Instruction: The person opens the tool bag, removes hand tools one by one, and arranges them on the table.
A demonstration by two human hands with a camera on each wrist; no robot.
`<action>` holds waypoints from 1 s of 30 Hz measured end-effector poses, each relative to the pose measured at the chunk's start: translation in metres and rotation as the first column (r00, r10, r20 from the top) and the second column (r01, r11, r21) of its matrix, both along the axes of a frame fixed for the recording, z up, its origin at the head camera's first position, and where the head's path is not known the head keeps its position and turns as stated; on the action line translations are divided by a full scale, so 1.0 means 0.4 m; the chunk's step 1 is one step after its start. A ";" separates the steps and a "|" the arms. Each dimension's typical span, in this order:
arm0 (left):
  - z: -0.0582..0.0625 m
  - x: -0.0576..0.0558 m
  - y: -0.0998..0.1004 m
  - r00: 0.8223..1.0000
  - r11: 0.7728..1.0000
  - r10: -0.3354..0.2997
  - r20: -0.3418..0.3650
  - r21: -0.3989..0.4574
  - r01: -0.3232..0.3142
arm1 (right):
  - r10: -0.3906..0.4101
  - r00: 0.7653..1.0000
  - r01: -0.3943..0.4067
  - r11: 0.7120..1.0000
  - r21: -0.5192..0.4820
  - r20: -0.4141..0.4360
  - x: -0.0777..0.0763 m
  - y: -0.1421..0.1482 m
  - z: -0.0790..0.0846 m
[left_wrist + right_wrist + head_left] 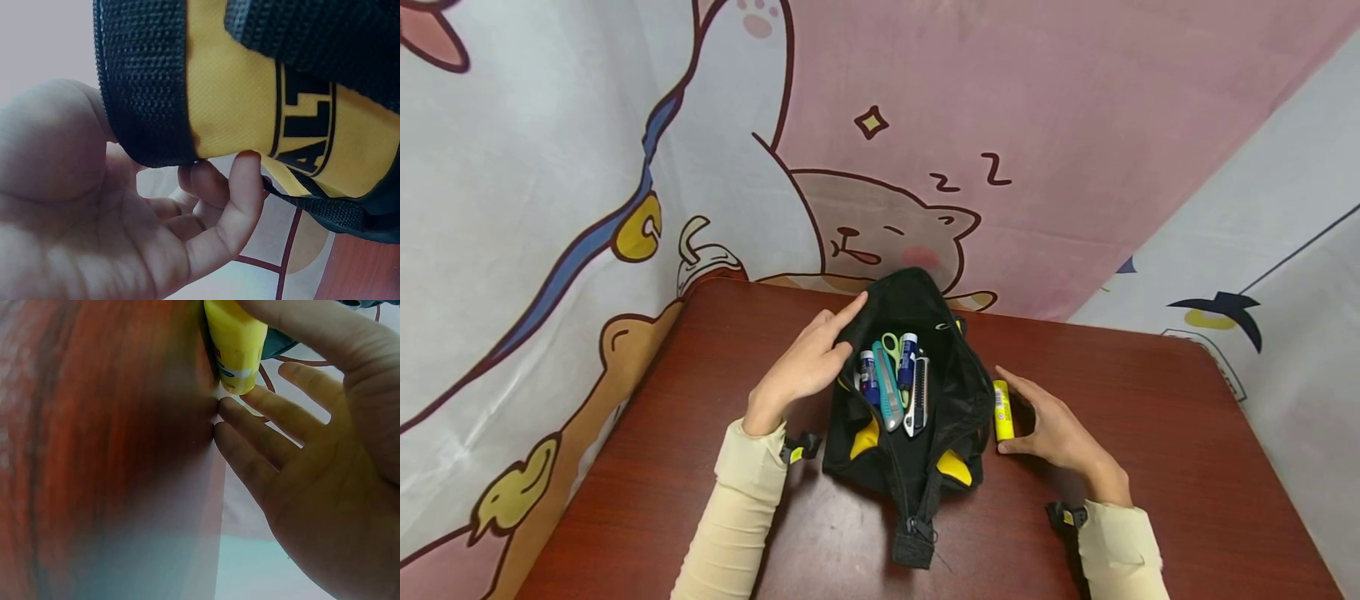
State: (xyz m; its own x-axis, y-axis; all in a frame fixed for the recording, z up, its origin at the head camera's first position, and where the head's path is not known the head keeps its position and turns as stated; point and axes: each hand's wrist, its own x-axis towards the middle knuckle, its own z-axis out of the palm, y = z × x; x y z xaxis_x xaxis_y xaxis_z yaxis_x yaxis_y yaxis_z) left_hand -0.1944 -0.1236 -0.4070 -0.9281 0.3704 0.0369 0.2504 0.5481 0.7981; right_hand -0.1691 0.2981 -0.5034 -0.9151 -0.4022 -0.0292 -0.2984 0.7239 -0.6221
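A black tool bag (910, 475) with yellow patches stands unzipped at the table's middle. My left hand (805, 358) holds its left rim, thumb at the opening; in the left wrist view the fingers curl beneath the yellow side (231, 94). Inside are a teal utility knife (887, 387), a white-and-black utility knife (917, 396), green-handled scissors (891, 343) and two blue glue sticks (907, 358). Right of the bag, a yellow glue stick (1003, 411) is on the table. My right hand (1060, 429) spans it, thumb at one end, fingers fairly straight around the other.
The red-brown wooden table (1150, 400) extends on both sides of the bag. Behind it hangs a cartoon-printed curtain (1060, 150), which the bag's back flap reaches. A zipper end (913, 542) of the bag points toward the near side.
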 end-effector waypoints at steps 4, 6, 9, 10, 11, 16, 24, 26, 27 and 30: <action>-0.001 0.001 -0.002 1.000 1.000 0.000 0.001 0.000 0.000 | 0.001 1.000 -0.001 1.000 -0.007 0.002 -0.001 -0.001 0.000; -0.001 0.002 -0.002 1.000 1.000 -0.001 0.002 0.002 0.001 | 0.002 1.000 -0.002 1.000 -0.012 0.000 -0.001 -0.002 0.000; 0.000 0.003 -0.002 1.000 1.000 -0.002 0.005 0.006 0.002 | 0.004 1.000 -0.004 1.000 -0.014 0.002 -0.001 -0.001 0.003; 0.000 0.003 -0.002 1.000 1.000 -0.002 0.004 0.006 0.002 | 0.004 1.000 -0.004 1.000 -0.015 0.002 0.000 -0.001 0.003; 0.000 0.003 -0.002 1.000 1.000 -0.003 0.004 0.006 0.003 | 0.004 1.000 -0.004 1.000 -0.017 0.001 0.001 -0.001 0.005; 0.001 0.000 -0.001 1.000 1.000 -0.004 -0.004 0.000 0.004 | 0.004 1.000 -0.004 0.999 -0.034 -0.003 0.003 0.003 0.007; 0.000 -0.002 -0.001 1.000 1.000 -0.009 -0.010 -0.006 0.009 | 0.011 1.000 -0.011 0.999 -0.036 -0.014 0.010 0.010 0.009; -0.001 -0.002 -0.001 1.000 1.000 -0.008 -0.010 -0.007 0.008 | 0.010 1.000 -0.011 0.999 -0.040 -0.013 0.012 0.012 0.014; -0.001 -0.002 -0.001 1.000 1.000 -0.007 -0.010 -0.008 0.007 | 0.009 1.000 -0.009 0.999 -0.041 -0.011 0.012 0.012 0.017; -0.001 -0.001 -0.003 1.000 1.000 -0.002 -0.007 -0.004 0.002 | 0.005 1.000 -0.005 0.999 -0.035 -0.002 0.011 0.012 0.022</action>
State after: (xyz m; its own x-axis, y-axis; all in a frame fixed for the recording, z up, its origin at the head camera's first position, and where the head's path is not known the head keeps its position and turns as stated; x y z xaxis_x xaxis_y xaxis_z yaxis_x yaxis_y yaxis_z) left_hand -0.1949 -0.1249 -0.4075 -0.9270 0.3728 0.0421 0.2575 0.5507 0.7940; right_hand -0.1647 0.3031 -0.4944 -0.9131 -0.4075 -0.0137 -0.3028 0.7002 -0.6465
